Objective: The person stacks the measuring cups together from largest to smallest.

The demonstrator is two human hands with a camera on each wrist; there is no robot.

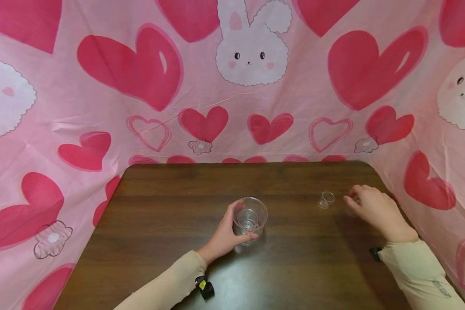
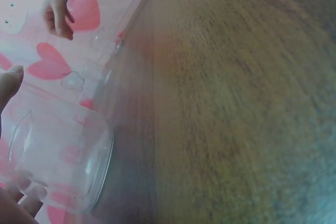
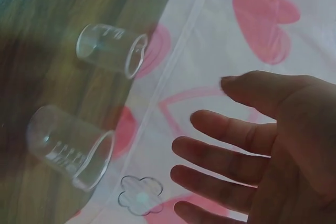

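My left hand holds a large clear beaker near the middle of the table, thumb on the near side and fingers round the far side. A smaller ring shows inside it from above; I cannot tell if that is its base or a nested beaker. To the right, my right hand hovers by a small clear beaker, which it partly hides. One more small beaker stands to its left. In the right wrist view the fingers are spread apart, short of both graduated beakers, the larger-looking one lower left.
The dark wooden table has rounded far corners. Pink cloth with hearts and rabbits hangs behind it and along both sides, close to the right arm. A black wrist strap sits on the left sleeve.
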